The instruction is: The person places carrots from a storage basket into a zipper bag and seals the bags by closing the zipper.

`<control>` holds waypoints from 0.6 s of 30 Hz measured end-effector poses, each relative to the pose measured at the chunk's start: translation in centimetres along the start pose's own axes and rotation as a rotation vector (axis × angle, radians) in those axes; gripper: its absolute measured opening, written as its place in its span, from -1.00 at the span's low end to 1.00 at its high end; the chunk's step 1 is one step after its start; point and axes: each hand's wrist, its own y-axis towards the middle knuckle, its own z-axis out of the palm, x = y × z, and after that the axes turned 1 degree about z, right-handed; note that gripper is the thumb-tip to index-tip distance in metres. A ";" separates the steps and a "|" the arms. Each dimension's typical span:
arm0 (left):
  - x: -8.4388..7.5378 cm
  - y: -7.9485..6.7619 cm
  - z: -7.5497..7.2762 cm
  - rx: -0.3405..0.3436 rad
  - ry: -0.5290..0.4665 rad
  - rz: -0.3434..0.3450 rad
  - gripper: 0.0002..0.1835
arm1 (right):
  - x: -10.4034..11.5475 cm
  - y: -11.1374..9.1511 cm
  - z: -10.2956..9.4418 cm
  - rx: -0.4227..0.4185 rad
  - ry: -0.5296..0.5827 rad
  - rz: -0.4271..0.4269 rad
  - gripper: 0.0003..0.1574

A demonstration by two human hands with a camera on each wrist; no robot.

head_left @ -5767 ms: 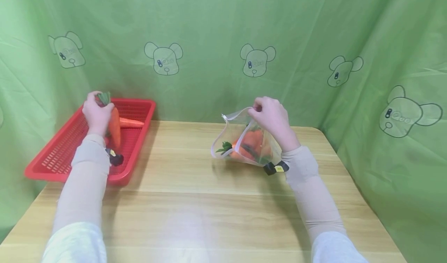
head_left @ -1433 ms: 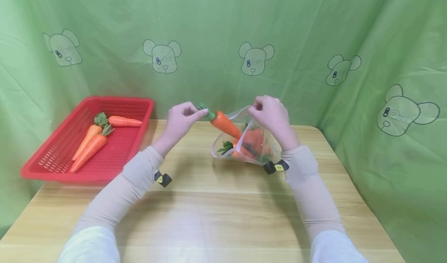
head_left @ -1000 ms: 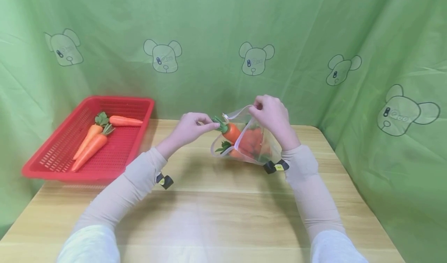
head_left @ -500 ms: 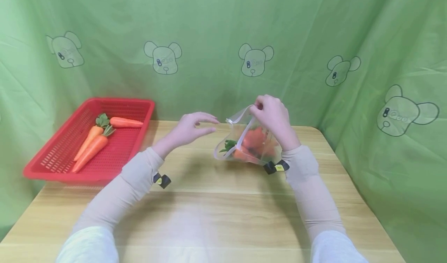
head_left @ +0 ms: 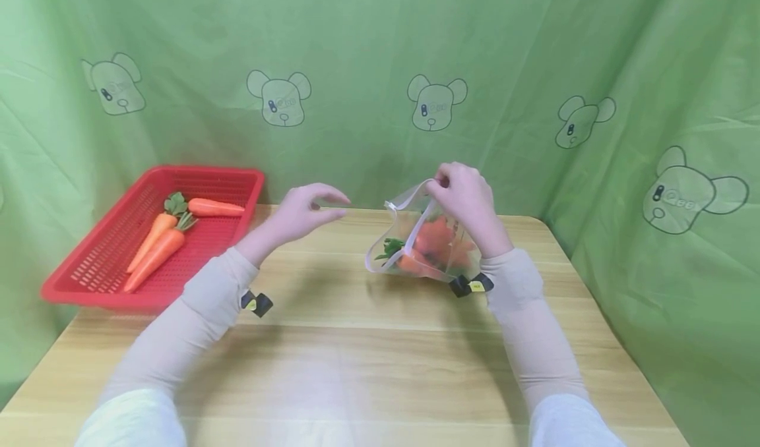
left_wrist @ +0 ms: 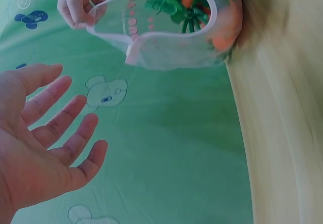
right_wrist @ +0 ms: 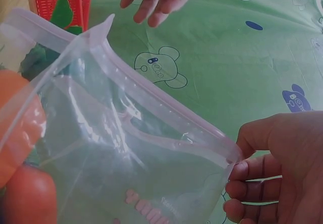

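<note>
My right hand [head_left: 464, 191] pinches the top corner of a clear zip bag [right_wrist: 166, 156], whose mouth gapes toward the left. Inside the bag lie several orange carrots [head_left: 436, 236] with green tops, pressed together so that some are partly hidden. My left hand [head_left: 299, 213] hovers over the table to the left of the bag, holding nothing; its fingers are spread and relaxed in the left wrist view. At the left stands a red basket [head_left: 77, 293] with three carrots in it: one carrot [head_left: 215, 208] lying crosswise at the back, two side by side in front.
The wooden table [head_left: 368, 368] carries both the basket and the bag; the basket's left side overhangs the table's edge. A green curtain [head_left: 356, 51] printed with bear heads hangs close behind and along the sides.
My left hand took a carrot from the basket, carried it right and put it into the bag. It let go and has drawn back leftward. My right hand keeps its pinch on the bag.
</note>
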 end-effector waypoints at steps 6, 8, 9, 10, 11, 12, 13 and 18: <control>0.8 -0.6 -1.7 -0.039 0.029 -0.044 -0.67 | 0.0 0.1 0.1 0.002 -0.005 -0.003 -0.78; 1.0 -0.8 -2.2 -0.056 0.026 -0.065 -0.67 | 0.0 0.1 0.1 0.005 -0.008 -0.005 -0.78; 1.1 -0.9 -2.4 -0.063 0.026 -0.077 -0.67 | 0.0 0.1 0.2 0.006 -0.009 -0.006 -0.78; 1.2 -1.0 -2.6 -0.066 0.021 -0.088 -0.66 | 0.0 0.1 0.2 0.007 -0.009 -0.007 -0.78; 1.3 -1.0 -2.9 -0.069 0.017 -0.099 -0.66 | 0.0 0.1 0.2 0.008 -0.009 -0.007 -0.78; 1.5 -1.1 -3.2 -0.071 0.013 -0.110 -0.66 | 0.0 0.1 0.2 0.008 -0.009 -0.007 -0.78; 1.6 -1.2 -3.4 -0.072 0.010 -0.124 -0.66 | 0.0 0.1 0.3 0.008 -0.008 -0.006 -0.78; 2.7 -1.5 -5.1 -0.092 0.002 -0.168 -0.63 | 0.0 0.1 0.4 0.007 -0.002 -0.007 -0.79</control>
